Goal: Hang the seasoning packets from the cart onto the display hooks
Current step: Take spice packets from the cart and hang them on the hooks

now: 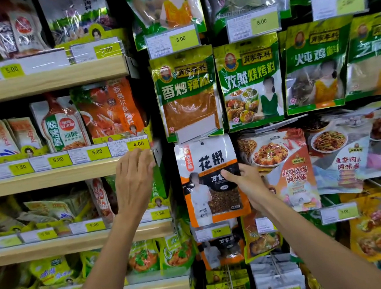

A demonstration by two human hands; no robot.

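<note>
A white, orange and black seasoning packet (210, 180) with a clear window of peppercorns hangs upright in the middle column of the display. My right hand (249, 185) grips its right edge, thumb across the front. The packet's top hole sits just under a grey hook tag (195, 127); the hook itself is hidden behind it. My left hand (134, 179) is raised with fingers straight, touching the end of a wooden shelf (67, 177) left of the packet, holding nothing. The cart is out of view.
Green seasoning packets (186, 93) hang in a row above, with more bags (278, 168) on hooks to the right and below. Wooden shelves on the left carry sauce pouches (62, 124) and yellow price tags (138, 144).
</note>
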